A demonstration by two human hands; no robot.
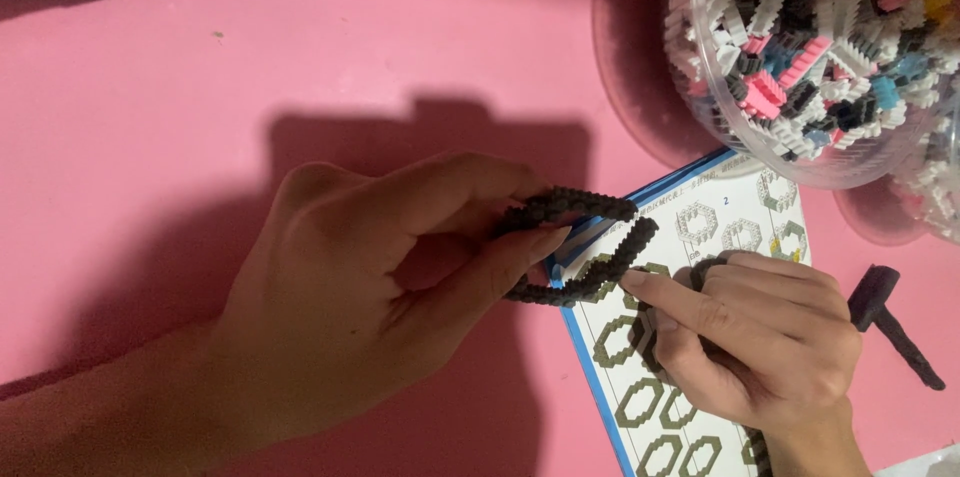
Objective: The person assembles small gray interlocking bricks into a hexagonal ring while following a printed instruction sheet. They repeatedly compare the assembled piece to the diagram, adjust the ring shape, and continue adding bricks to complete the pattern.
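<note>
Ring (585,247) of dark bricks part-built, open at right; left hand (350,297) pinches it, right hand (760,337), fingers curled, touches its end; tub (700,67) holds many loose bricks.

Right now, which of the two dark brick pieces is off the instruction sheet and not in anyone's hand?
The small dark hammer-shaped piece lying on the pink table, right of the right hand. The other, a dark brick ring, is held by the left hand.

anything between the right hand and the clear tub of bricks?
Head view: the instruction sheet with printed hexagon rings spans that stretch between right hand and tub; no loose bricks on it.
</note>
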